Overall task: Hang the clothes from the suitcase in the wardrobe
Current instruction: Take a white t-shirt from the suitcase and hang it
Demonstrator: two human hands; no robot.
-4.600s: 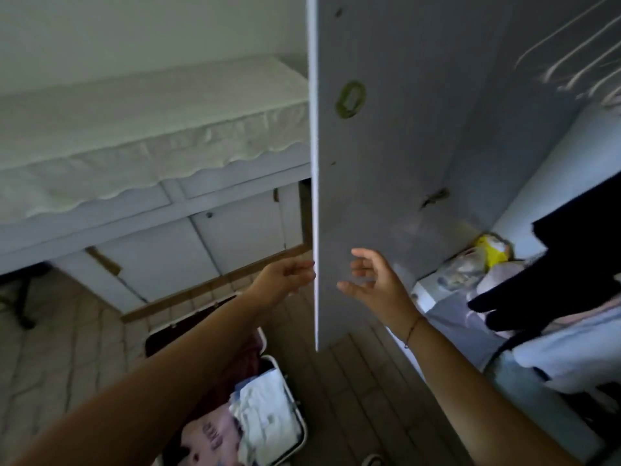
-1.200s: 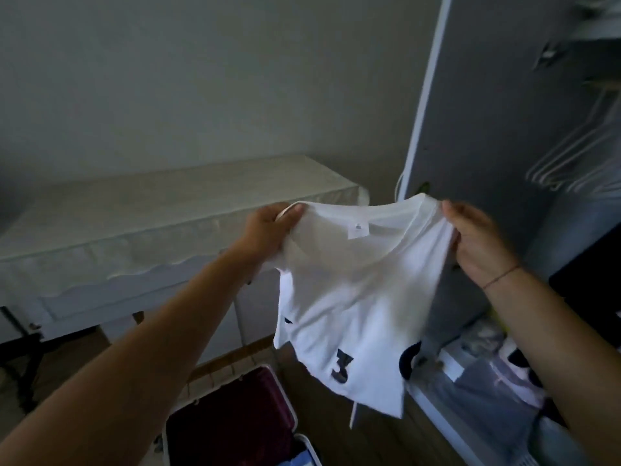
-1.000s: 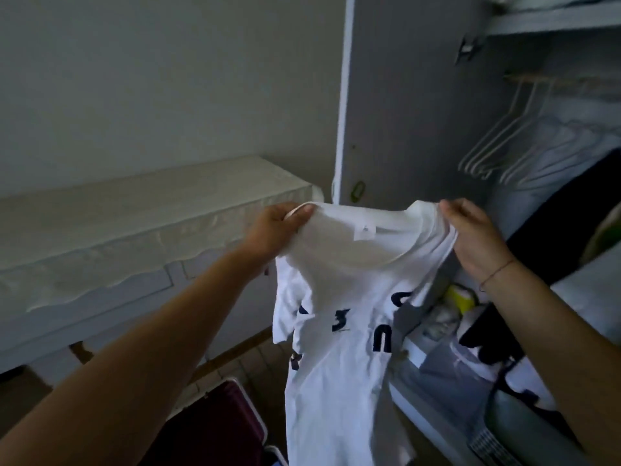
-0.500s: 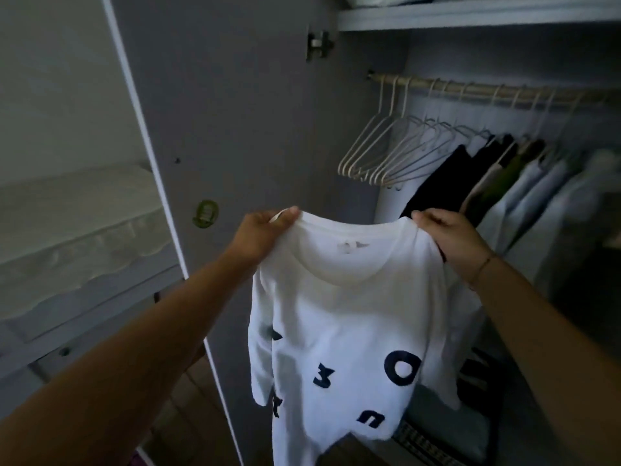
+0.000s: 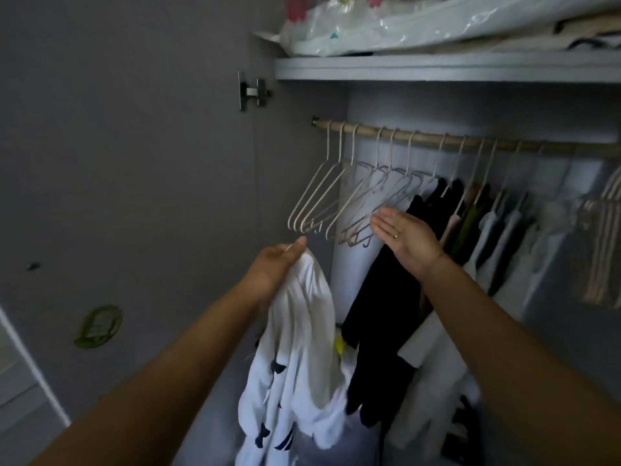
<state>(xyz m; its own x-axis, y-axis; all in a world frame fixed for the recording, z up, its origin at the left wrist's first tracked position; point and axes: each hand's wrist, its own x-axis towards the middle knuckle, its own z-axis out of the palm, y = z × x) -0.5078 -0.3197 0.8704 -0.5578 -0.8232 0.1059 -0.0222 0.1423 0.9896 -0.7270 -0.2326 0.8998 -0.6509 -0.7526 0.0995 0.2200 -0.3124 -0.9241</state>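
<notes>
A white T-shirt [image 5: 299, 358] with dark printed letters hangs bunched from my left hand [image 5: 277, 267], which grips it at the top, just below the empty hangers. My right hand [image 5: 406, 235] is open, palm up, fingers stretched toward the lower ends of several empty white hangers [image 5: 339, 203]. These hang at the left end of the wooden rail [image 5: 470, 142] inside the wardrobe. The suitcase is out of view.
Dark and pale garments [image 5: 470, 223] hang further right on the rail, one long black piece [image 5: 379, 317] trailing down. The open wardrobe door [image 5: 127, 196] fills the left. A shelf [image 5: 437, 67] above carries plastic-wrapped bundles. More hangers [image 5: 601, 230] show at far right.
My right hand has let go of the T-shirt and risen toward the empty hangers. The shirt now hangs bunched from my left hand alone. The view has moved closer into the wardrobe.
</notes>
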